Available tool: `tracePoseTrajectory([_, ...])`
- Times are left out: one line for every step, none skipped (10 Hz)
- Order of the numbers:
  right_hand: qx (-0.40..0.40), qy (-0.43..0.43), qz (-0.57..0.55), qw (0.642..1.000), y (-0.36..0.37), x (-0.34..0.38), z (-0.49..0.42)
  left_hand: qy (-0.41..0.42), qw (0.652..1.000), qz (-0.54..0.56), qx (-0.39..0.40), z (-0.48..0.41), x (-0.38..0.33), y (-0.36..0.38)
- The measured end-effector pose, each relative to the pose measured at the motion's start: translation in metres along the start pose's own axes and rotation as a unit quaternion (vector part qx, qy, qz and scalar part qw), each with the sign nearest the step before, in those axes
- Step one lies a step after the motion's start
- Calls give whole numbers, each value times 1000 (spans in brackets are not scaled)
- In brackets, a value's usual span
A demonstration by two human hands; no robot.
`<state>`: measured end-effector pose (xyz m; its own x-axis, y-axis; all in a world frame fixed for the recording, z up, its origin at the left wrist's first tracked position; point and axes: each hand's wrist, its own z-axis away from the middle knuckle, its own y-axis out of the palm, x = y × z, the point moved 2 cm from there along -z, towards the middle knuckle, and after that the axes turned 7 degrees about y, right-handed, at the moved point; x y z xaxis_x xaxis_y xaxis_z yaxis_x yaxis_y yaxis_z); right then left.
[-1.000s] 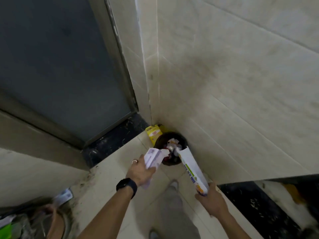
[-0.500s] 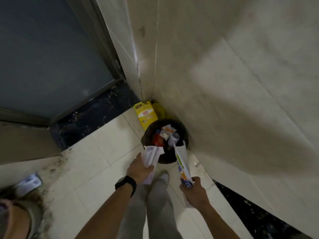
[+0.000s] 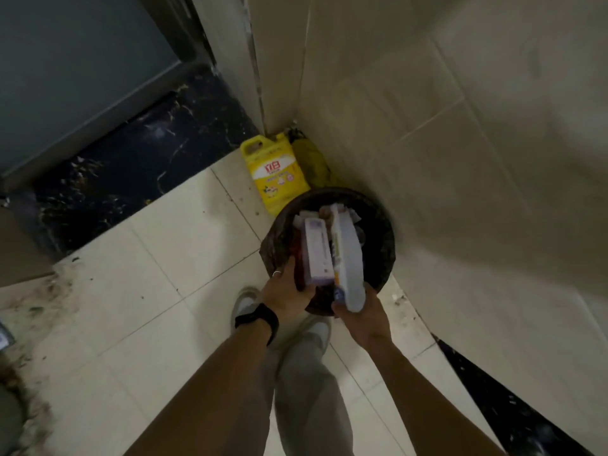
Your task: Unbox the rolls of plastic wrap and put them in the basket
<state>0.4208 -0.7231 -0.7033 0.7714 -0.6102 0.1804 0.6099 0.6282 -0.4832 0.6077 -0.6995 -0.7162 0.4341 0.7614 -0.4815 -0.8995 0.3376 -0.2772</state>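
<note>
Over the round dark bin (image 3: 378,212) in the tiled corner, both hands hold long cartons just above its mouth. The left hand (image 3: 289,296) has its fingers wrapped around the near end of a purple-and-white box (image 3: 317,250), and the right hand (image 3: 360,311) is closed on the near end of a white box (image 3: 347,255) with a coloured side strip; the two boxes lie side by side, pointing away over the rubbish already inside. No bare roll of plastic wrap and no basket shows anywhere, so whether the rolls are already out cannot be told. My guess is these cartons are empty and being thrown away, which would put the unboxing of these two behind and the discarding almost done. A yellow jug (image 3: 274,172) stands against the wall just behind the bin.
</note>
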Motion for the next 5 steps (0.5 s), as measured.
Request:
tracePoseTrajectory([-24,-2,17,1000,-1,-3,22,28,999,-34,17,23,2,-3])
tracePoseTrajectory([-45,-43,53,997,-22,2,70,18,995,-78,57,67,-10,-24])
tracePoseTrajectory([-26,-49,108,993,-57,13,133,11,980,-184,77,126,-42,-54])
tracePoseTrajectory([-36,-98,122,987,-99,34,199,47,976,-203,71,193,-98,-93])
tracePoseTrajectory([-95,-160,63,981,-140,54,269,126,958,-255,42,256,-154,-129])
